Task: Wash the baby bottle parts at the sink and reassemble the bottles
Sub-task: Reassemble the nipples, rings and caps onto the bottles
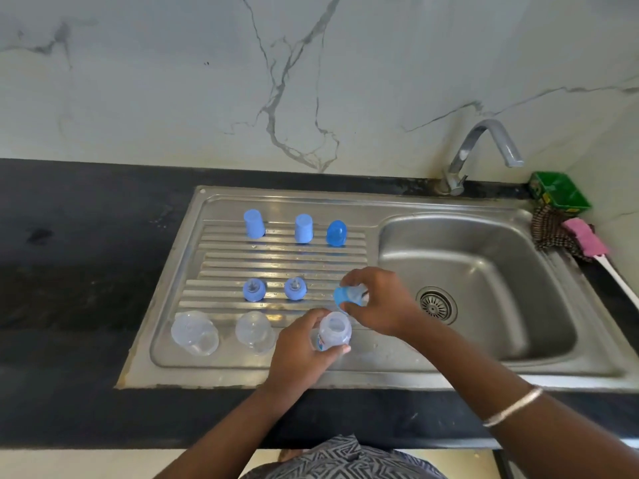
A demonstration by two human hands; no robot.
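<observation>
— Where's the bottle [332, 335]?
— Over the drainboard [221, 264], left of the basin [484, 271], gripped upright in the left hand [301, 354].
— And the right hand [380, 302]?
— Pinching a blue collar [349, 295] just above the bottle's mouth.

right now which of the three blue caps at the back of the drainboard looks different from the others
The rightmost cap, nearest the basin. It is a brighter, glossy, see-through blue with a rounded dome, while the left cap and middle cap are paler, matte and flat-topped.

Single head cam, looks fwd and steeply down, close over sink [484, 368] and hands
</observation>
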